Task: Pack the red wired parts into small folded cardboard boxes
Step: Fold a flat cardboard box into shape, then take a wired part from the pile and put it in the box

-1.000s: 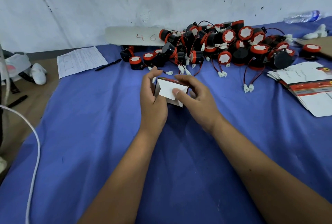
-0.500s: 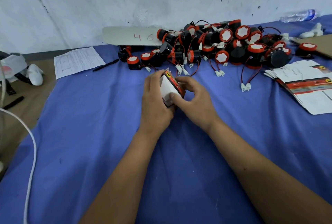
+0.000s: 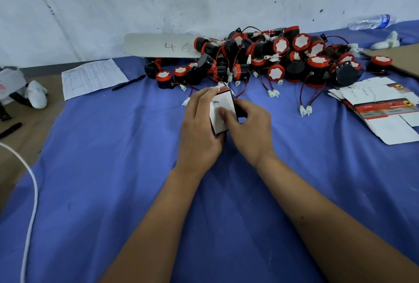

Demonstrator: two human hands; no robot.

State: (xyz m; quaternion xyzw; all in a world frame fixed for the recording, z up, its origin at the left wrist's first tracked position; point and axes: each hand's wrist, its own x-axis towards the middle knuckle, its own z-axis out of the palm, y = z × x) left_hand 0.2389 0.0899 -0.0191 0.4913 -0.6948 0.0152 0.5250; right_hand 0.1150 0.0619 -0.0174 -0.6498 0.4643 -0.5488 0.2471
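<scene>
A small white cardboard box [image 3: 223, 110] with a red top edge stands upright between both hands over the blue cloth [image 3: 113, 169]. My left hand [image 3: 199, 128] grips its left side, fingers curled over the top. My right hand [image 3: 249, 128] holds its right side, thumb pressed on the white front face. What is inside the box is hidden. Behind them lies a heap of black and red wired parts [image 3: 272, 58] with white plugs. A stack of flat, unfolded boxes [image 3: 381, 105] lies at the right.
A printed sheet [image 3: 93, 77] and a black pen [image 3: 128, 82] lie at the back left. A pale board marked "46" [image 3: 163, 46] leans on the wall. A plastic bottle [image 3: 371, 21] lies far right, brown cardboard [image 3: 403, 55] beside it. A white cable [image 3: 31, 203] runs down the left.
The box has been turned from lying flat with its white face up to standing upright. Both hands stayed on it and shifted slightly nearer.
</scene>
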